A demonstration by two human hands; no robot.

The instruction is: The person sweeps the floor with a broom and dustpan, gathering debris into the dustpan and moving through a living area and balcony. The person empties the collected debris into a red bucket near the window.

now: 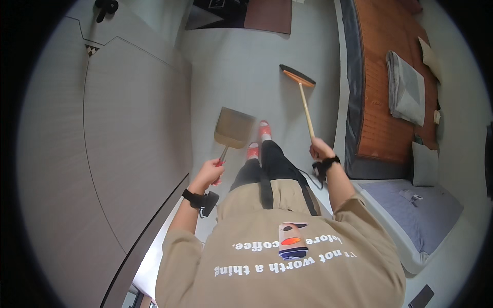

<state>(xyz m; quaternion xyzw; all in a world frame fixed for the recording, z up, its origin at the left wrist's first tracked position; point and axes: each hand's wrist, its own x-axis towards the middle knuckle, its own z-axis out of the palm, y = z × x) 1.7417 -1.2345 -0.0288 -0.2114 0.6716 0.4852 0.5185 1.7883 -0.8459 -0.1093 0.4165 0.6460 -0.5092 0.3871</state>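
Observation:
My left hand (211, 172) grips the handle of a dustpan (234, 127), whose wide pan points away from me, left of my feet. In my right hand (321, 149) is the pale stick of a broom (306, 107). The broom's orange head (298, 77) with dark bristles lies further forward and to the right, over the grey floor (238, 77). Whether the dustpan touches the floor I cannot tell. Both wrists carry black straps with small devices. My feet in red slippers (264, 130) stand between the two tools.
Tall grey panels with a black handle (106, 8) line the left side. A bed with a brown mat (379, 96), a folded blanket (406, 90) and cushions runs along the right. Ahead lies a dark and brown floor mat (267, 16). A lavender-topped padded piece (420, 215) stands behind right.

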